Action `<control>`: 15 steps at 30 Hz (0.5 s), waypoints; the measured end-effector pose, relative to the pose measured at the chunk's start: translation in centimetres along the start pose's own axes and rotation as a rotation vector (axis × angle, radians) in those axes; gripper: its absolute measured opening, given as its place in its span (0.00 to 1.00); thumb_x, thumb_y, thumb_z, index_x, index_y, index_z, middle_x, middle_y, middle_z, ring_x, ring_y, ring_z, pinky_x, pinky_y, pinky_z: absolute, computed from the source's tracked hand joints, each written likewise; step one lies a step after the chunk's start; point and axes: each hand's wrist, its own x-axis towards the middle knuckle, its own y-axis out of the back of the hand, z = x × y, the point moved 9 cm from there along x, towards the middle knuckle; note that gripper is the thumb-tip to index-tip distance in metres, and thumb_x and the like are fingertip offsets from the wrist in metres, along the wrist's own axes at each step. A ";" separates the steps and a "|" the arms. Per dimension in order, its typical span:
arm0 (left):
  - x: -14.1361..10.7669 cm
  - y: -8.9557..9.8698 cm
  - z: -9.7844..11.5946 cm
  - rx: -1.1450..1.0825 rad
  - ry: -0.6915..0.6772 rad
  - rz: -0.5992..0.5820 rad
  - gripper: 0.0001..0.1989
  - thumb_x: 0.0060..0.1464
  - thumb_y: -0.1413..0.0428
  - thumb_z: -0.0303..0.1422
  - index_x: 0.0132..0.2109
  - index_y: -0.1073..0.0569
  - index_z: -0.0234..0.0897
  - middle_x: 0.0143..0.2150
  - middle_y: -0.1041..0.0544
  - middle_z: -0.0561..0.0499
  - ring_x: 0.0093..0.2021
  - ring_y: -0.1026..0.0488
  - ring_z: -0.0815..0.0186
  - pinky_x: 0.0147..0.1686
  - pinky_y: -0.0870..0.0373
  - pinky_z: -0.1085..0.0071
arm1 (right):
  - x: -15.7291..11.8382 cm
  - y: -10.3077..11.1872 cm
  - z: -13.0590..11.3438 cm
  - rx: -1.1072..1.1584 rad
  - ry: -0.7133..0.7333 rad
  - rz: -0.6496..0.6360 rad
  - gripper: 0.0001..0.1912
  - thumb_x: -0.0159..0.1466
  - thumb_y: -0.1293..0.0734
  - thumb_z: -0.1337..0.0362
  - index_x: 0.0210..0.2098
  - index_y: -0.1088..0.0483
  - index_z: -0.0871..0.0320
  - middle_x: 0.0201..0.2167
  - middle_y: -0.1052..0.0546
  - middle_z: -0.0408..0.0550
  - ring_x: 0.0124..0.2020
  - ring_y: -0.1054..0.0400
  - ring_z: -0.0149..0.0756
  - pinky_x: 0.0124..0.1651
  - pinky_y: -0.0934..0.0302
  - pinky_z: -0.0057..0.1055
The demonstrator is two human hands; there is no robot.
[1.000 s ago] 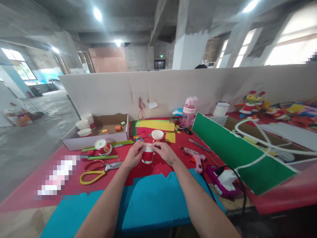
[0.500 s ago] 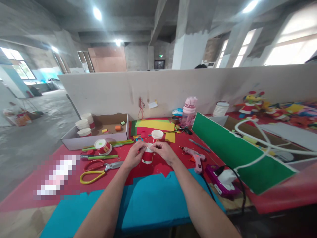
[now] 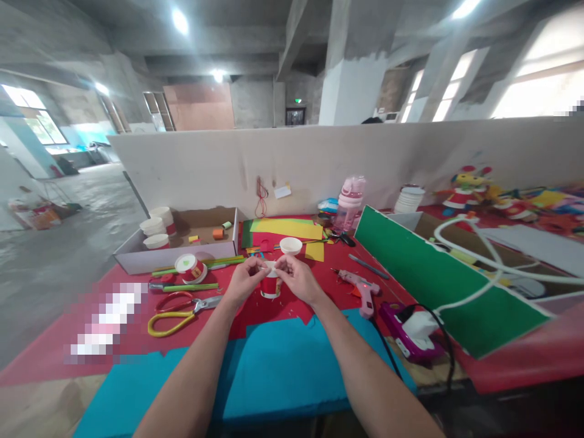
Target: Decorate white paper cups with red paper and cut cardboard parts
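Note:
A red-and-white paper cup stands on the red table covering straight in front of me. My left hand has its thumb and fingers pinched at the left of the cup's top edge. From the other side, my right hand pinches the top edge too, fingertips close to the left ones. Whether a small piece also sits between the fingertips is too small to make out. Just behind is a second paper cup with its white opening up. To the left, another red paper cup shows its white base on top.
Yellow-and-red-handled scissors and green sticks lie left. A pink glue gun, a purple power strip and a green-sided box are right. A cardboard box with cups stands back left; a pink bottle behind.
Both hands have shifted slightly at the cup's top, the right fingers drawing a little closer to the left ones. The cup stays in about the same spot.

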 end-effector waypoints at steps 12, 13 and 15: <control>0.1 -0.1 0.4 0.080 -0.096 -0.040 0.07 0.46 0.51 0.26 0.28 0.28 0.34 0.25 0.33 0.54 0.27 0.38 0.71 0.30 0.41 0.74 | -0.2 -0.8 -0.8 -0.008 0.035 -0.053 0.05 0.59 0.37 0.65 0.36 0.34 0.57 0.28 0.28 0.41 0.24 0.32 0.29 0.29 0.38 0.26; 0.1 0.0 0.4 0.090 -0.114 -0.034 0.08 0.45 0.52 0.25 0.27 0.29 0.34 0.24 0.33 0.54 0.27 0.37 0.70 0.30 0.41 0.74 | -0.3 -0.9 -1.0 -0.041 0.044 -0.066 0.05 0.59 0.37 0.65 0.36 0.33 0.57 0.28 0.28 0.41 0.25 0.32 0.29 0.29 0.39 0.26; 0.1 0.1 0.5 0.119 -0.160 -0.024 0.09 0.42 0.53 0.23 0.24 0.30 0.34 0.23 0.33 0.54 0.27 0.37 0.70 0.31 0.40 0.73 | -0.4 -1.1 -1.4 -0.111 0.064 -0.083 0.04 0.58 0.35 0.65 0.34 0.31 0.57 0.26 0.27 0.41 0.26 0.33 0.30 0.30 0.40 0.26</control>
